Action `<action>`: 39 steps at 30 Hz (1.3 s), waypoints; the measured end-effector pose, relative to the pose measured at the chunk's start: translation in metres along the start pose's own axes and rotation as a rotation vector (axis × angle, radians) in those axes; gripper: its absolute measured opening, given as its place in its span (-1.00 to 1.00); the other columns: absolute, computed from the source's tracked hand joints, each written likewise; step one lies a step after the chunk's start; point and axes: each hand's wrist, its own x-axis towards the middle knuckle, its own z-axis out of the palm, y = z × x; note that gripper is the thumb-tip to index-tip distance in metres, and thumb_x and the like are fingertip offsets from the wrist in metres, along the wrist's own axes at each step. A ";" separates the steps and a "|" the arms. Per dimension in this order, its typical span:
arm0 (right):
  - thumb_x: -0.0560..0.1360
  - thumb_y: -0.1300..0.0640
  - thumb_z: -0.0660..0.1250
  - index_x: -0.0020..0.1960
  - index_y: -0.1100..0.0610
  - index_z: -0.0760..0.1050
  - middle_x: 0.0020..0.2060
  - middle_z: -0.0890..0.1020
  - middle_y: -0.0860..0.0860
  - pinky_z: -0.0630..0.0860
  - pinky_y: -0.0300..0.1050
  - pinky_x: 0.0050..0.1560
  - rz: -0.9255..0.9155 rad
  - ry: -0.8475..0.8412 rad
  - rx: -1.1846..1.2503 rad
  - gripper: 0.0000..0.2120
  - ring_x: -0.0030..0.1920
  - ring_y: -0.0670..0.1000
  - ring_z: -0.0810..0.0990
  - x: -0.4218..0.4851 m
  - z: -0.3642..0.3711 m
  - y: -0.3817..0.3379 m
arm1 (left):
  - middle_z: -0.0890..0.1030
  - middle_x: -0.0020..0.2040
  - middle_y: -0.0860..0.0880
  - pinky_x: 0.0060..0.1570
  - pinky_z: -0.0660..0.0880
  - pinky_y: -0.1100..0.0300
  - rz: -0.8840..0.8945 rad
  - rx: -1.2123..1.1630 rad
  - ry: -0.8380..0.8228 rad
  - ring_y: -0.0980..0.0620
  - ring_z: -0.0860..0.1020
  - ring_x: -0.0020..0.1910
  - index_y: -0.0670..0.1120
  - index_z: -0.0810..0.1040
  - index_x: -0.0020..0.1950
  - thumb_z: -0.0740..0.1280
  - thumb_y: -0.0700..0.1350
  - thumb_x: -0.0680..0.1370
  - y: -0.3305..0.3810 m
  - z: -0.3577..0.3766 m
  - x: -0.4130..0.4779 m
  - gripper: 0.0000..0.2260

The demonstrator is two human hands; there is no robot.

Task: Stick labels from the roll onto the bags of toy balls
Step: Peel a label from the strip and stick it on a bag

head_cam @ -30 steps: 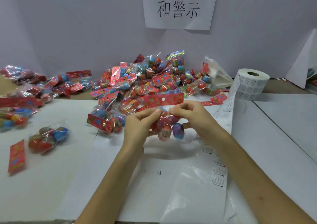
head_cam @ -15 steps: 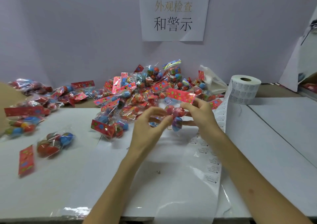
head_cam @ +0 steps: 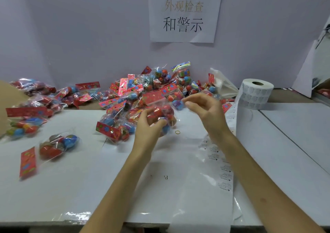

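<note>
Right hand released bag beneath 和警示 sign.

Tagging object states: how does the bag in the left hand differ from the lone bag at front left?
The held bag is raised off the table, gripped by the left hand; the lone bag lies flat, untouched. The held bag is motion-blurred; the lone bag is sharp. Both are clear bags of red and blue balls.

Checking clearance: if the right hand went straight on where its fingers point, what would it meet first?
Likely the bag of toy balls gripped by the left hand; the right hand points left at it. Blur hides the depth.
</note>
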 end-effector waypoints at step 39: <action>0.64 0.06 0.24 0.32 0.28 0.54 0.19 0.67 0.23 0.49 0.23 0.33 0.558 -0.051 0.406 -0.62 0.21 0.24 0.65 0.014 -0.031 0.025 | 0.69 0.12 -0.09 -0.12 0.67 0.10 -0.185 0.109 -0.342 -0.03 0.70 -0.01 0.09 0.43 0.41 0.51 -0.04 0.53 0.001 0.007 -0.009 -0.51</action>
